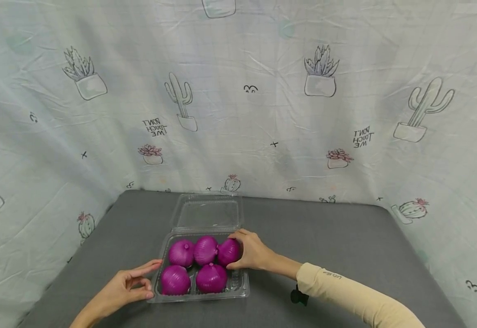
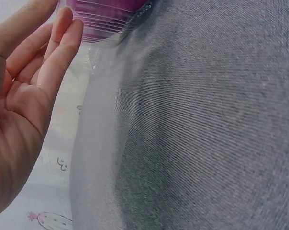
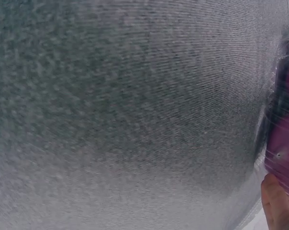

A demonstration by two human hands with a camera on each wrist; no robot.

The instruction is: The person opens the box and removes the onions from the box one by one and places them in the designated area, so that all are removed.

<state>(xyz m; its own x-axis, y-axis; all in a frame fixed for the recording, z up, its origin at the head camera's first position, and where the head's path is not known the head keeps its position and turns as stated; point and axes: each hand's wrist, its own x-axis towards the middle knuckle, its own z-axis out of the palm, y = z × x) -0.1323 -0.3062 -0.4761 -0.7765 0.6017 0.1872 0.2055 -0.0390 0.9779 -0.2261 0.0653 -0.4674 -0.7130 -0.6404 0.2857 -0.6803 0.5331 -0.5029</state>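
Observation:
A clear plastic container (image 1: 222, 297) holds several purple onions, three in the back row and two in front. The right hand (image 1: 254, 252) curls its thumb and fingers round the back-right onion (image 1: 229, 252), which sits inside the container. At the container's left side is the left hand (image 1: 119, 289), fingers loosely bent and tips at the wall; contact is hard to tell. In the left wrist view, that hand (image 2: 25, 96) shows beside the wall, with an onion (image 2: 104, 17) behind the plastic. The right wrist view catches fingertips of the right hand (image 3: 278, 203) at an onion (image 3: 285, 148).
The container's clear lid (image 1: 209, 213) lies folded back behind it on the grey table (image 1: 324, 241). Pale cloth (image 1: 238, 114) printed with cacti surrounds the table at the back and sides. A small dark object (image 1: 299, 296) hangs under the right wrist.

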